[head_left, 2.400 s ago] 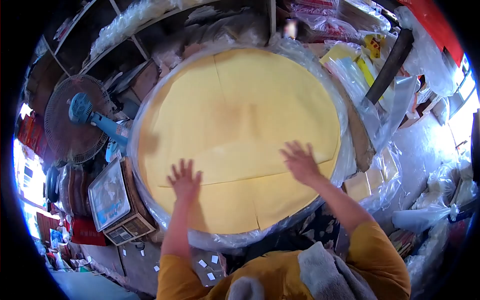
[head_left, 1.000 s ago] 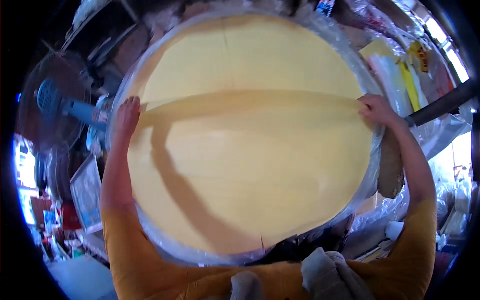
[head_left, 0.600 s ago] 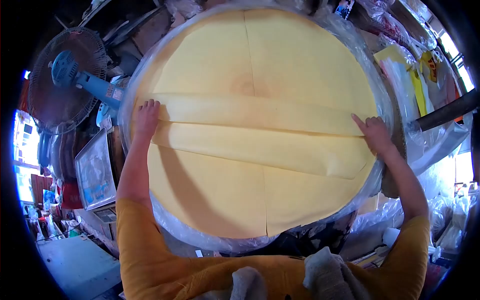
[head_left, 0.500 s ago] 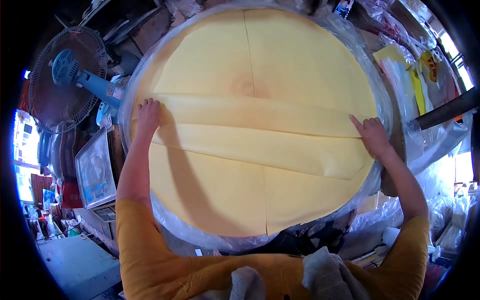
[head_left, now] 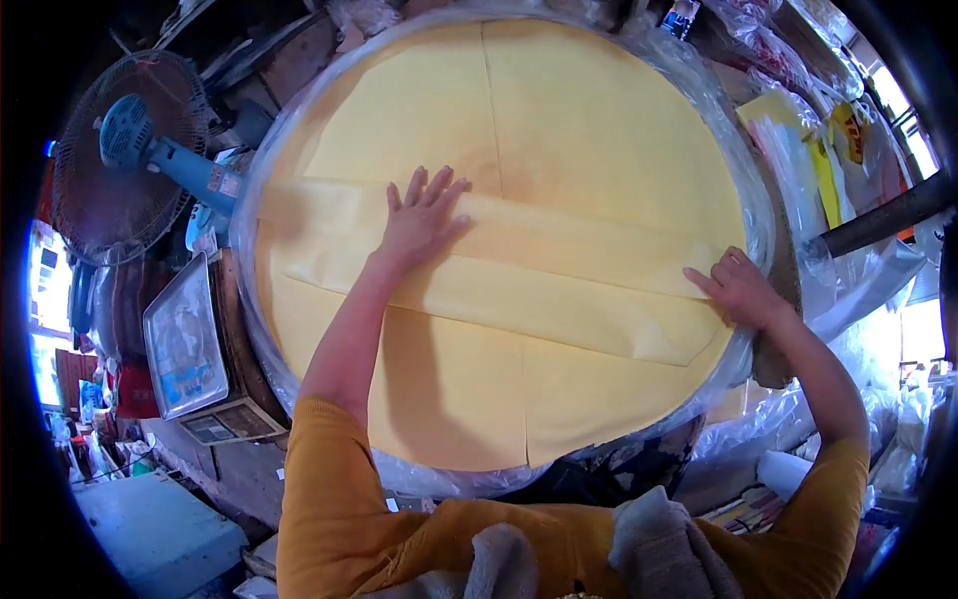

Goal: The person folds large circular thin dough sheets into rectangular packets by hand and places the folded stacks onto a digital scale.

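While left hand splays over sheet, right hand curled, grasp unclear; fan label illegible.

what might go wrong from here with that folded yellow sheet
The folded yellow sheet lies in slanting, overlapping layers, so pressing it might set crooked creases. The left hand is spread over the layers; sliding it could drag them out of line. The right hand is near the rim, close to the clear plastic, which might get caught too.
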`<state>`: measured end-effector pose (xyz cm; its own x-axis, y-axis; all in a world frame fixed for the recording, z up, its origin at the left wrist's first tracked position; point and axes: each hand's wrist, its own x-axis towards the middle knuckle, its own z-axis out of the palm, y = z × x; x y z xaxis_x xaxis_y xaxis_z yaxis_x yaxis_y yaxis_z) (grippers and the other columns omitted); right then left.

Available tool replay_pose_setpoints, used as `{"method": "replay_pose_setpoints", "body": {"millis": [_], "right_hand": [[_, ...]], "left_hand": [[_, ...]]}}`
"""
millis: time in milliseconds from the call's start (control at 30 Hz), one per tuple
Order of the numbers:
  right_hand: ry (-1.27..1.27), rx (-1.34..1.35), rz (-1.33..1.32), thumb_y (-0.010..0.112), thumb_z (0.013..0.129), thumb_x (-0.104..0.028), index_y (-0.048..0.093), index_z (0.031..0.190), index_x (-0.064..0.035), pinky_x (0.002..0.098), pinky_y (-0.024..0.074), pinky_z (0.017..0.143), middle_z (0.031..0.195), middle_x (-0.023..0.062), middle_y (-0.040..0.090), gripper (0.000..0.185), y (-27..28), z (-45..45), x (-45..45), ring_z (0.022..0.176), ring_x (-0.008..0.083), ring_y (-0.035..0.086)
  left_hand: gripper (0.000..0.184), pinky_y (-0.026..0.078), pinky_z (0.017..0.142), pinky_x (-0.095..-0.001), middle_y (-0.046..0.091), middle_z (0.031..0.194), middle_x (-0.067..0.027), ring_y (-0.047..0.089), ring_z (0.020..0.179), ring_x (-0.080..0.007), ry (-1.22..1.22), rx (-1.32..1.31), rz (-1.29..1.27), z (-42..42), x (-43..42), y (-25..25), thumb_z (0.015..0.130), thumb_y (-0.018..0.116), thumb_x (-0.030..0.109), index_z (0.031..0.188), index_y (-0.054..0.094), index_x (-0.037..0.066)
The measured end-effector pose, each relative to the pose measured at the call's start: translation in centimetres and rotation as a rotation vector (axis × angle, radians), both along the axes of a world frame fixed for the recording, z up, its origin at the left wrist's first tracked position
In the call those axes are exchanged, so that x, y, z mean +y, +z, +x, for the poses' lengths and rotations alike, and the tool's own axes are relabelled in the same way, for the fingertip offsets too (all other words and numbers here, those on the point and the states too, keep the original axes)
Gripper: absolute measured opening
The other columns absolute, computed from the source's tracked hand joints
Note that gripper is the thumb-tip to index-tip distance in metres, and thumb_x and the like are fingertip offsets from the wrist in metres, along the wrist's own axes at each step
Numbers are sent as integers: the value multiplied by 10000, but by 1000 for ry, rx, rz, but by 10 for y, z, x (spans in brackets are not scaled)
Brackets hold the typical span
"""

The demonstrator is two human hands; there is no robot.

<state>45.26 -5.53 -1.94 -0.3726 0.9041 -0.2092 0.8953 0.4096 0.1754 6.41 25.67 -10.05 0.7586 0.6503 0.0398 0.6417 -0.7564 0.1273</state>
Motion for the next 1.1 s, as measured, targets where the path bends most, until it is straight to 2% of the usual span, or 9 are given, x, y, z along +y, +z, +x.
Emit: {"method": "replay_pose_setpoints", "body": {"millis": [167, 267, 333, 400, 500, 733, 800, 900, 1100], "right_hand": [[-140, 67, -211, 588, 741, -186, 525, 1259, -130, 417, 382, 858, 798, 109, 563, 525, 26, -28, 5, 834, 288, 536], [-93, 265, -92, 574, 805, -256, 503, 1285, -150, 449, 353, 945, 991, 114, 592, 497, 32, -49, 42, 979, 281, 537], [-96, 261, 118, 525, 880, -330, 438, 1349, -174, 494, 260, 1058, 1309, 87, 489, 502, 0, -88, 74, 1227, 254, 430], [-112, 281, 73, 460, 929, -389, 362, 1402, -179, 517, 139, 1122, 1495, 29, 270, 527, -33, -126, 111, 1389, 214, 212], [-126, 281, 119, 389, 965, -361, 303, 1433, -198, 524, 121, 1124, 1519, 10, 216, 503, -77, -145, 136, 1414, 210, 136], [-581, 139, 77, 317, 988, -309, 264, 1446, -219, 519, 135, 1123, 1530, 1, 175, 470, -60, -46, 79, 1418, 214, 120], [-561, 180, 133, 376, 971, -266, 340, 1406, -184, 486, 216, 1097, 1476, 49, 277, 443, -59, -30, 59, 1382, 241, 212], [-556, 348, 140, 474, 928, -204, 470, 1280, -117, 435, 344, 1010, 1332, 111, 434, 363, -47, -21, 36, 1268, 286, 369], [-767, 509, 65, 599, 847, -206, 570, 1030, -34, 415, 472, 814, 986, 159, 609, 253, -48, -32, -8, 943, 327, 582]], "left_hand": [[608, 51, 1052, -665, 197, 1526, -43, 105, 1403, -363, -49, -20, 32, -5, 5, -5, 891, 399, 578, 1410, 326, 270], [616, 49, 1050, -669, 193, 1527, -46, 98, 1401, -378, -36, -11, 38, -3, -3, -2, 887, 408, 577, 1413, 324, 267], [631, 49, 1049, -672, 188, 1529, -45, 88, 1400, -390, -17, 21, 50, -2, -3, -3, 881, 412, 584, 1417, 317, 265], [636, 66, 1036, -691, 206, 1521, -49, 106, 1388, -410, -13, 2, 72, -2, -2, -5, 866, 452, 564, 1409, 324, 259], [694, 86, 1017, -712, 187, 1525, -65, 89, 1382, -438, 38, 32, 76, -4, -1, -6, 844, 463, 609, 1421, 301, 259], [740, 78, 974, -750, 143, 1525, -138, 25, 1354, -525, 484, 104, 63, -34, -6, -29, 844, 448, 634, 1443, 257, 243], [776, 97, 966, -755, 113, 1532, -149, 25, 1350, -534, 330, 269, -108, -29, -51, -10, 833, 446, 654, 1453, 245, 233], [817, 90, 1014, -717, 108, 1546, -71, 62, 1408, -385, -203, 138, -199, -27, -134, 0, 784, 475, 706, 1450, 261, 284], [585, 209, 1066, -599, 285, 1484, -52, 213, 1379, -325, -370, 114, -95, -1, -75, 3, 840, 597, 349, 1376, 390, 239]]}}
